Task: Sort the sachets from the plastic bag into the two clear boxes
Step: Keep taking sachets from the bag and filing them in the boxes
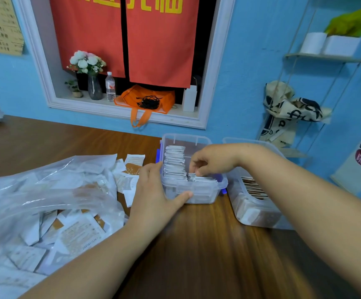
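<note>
A large clear plastic bag (45,201) full of white and orange-brown sachets lies on the left of the wooden table (197,244). A few loose sachets (130,169) lie beside its mouth. The middle clear box (197,190) holds rows of upright white sachets (174,162). My left hand (153,195) grips that box's near left corner, thumb along the front wall. Over the box, my right hand (212,160) has its fingertips curled onto the near row of sachets. A second clear box (255,212) at the right holds brown-edged sachets.
The table's back edge meets a blue wall. A white-framed hatch ledge above carries a flower vase (94,83), a water bottle (110,87) and an orange bag (147,100). A printed cloth bag (287,111) hangs at the right.
</note>
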Available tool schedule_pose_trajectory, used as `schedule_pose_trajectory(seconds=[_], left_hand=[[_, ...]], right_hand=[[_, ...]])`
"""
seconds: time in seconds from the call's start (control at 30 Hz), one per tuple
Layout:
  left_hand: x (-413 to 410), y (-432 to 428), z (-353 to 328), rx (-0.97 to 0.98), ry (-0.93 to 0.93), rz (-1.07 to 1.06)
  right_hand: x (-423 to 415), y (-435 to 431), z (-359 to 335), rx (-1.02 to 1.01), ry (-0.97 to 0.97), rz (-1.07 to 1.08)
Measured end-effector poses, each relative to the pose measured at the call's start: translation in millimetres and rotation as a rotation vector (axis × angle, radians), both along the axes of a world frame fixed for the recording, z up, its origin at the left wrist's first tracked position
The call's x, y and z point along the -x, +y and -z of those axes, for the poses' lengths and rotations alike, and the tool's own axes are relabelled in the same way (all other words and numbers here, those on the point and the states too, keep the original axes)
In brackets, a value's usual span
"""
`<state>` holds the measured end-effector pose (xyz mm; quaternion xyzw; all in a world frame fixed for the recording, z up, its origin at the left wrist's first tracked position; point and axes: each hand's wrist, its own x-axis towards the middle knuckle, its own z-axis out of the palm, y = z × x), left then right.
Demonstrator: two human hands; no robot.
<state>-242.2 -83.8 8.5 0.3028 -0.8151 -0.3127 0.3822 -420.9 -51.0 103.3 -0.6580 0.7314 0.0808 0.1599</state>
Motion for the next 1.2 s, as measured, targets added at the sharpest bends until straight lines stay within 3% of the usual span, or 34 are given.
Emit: schedule_pose_trajectory(seconds=[0.2, 0.4, 0.5, 0.63, 0.8, 0.87, 1.03, 1.2], left_hand=[[-3, 0, -13, -0.043, -0.095, 0.022], [-43, 11, -54, 0.028, -0.268, 0.035], [-93, 13, -66, 0.123, -0.388, -0.018], [-160, 6, -60, 0.094, -0.483, -0.176], [-183, 0, -29, -0.003, -0.547, -0.219], [-180, -2, -18, 0.061, -0.632, -0.201], [-171, -3, -7, 0.169, -0.807, -0.181], [-172, -3, -14, -0.042, -0.561, -0.193]], right_hand=[[-12, 15, -5, 0.234, -0.044, 0.004], [-72, 42, 3, 0.591, -0.386, -0.132], [-113, 51, 11, 0.572, -0.414, -0.238], [-156, 43, 27, 0.469, -0.341, -0.379], [-180, 28, 57, 0.281, -0.047, -0.383], [-186, 29, 68, 0.211, 0.010, -0.355], [-186, 36, 79, 0.235, -0.134, -0.341], [-178, 39, 79, 0.332, -0.340, -0.257]])
